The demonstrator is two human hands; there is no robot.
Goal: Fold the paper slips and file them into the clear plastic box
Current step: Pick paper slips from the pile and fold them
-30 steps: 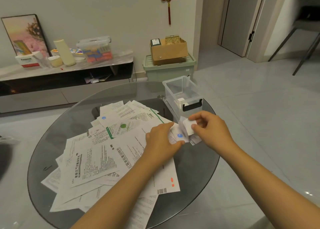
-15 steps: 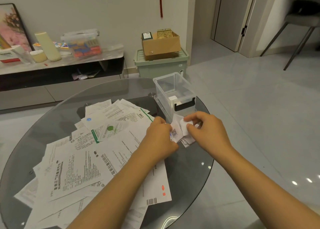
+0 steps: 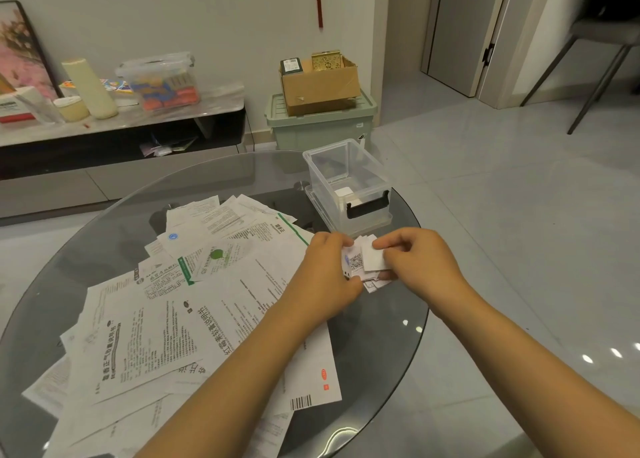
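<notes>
A small folded paper slip [image 3: 367, 261] with a QR code on one face is held between both hands over the glass table's right side. My left hand [image 3: 325, 277] grips its left edge with curled fingers. My right hand [image 3: 419, 260] pinches its right flap. The clear plastic box [image 3: 349, 166] stands open just beyond the hands, with a folded white slip [image 3: 343, 192] lying inside it. A loose pile of printed paper sheets [image 3: 180, 305] covers the table's left and middle.
The round glass table [image 3: 381, 346] ends close to the right of my hands. Beyond it stand a green storage bin [image 3: 318, 125] with a cardboard box on top, a low shelf [image 3: 121, 125] with containers, and a chair [image 3: 602, 41] at the far right.
The hands have drawn the slip closer together and folded it smaller; the QR-code face now shows. The camera has shifted slightly, so the scene sits further left.
</notes>
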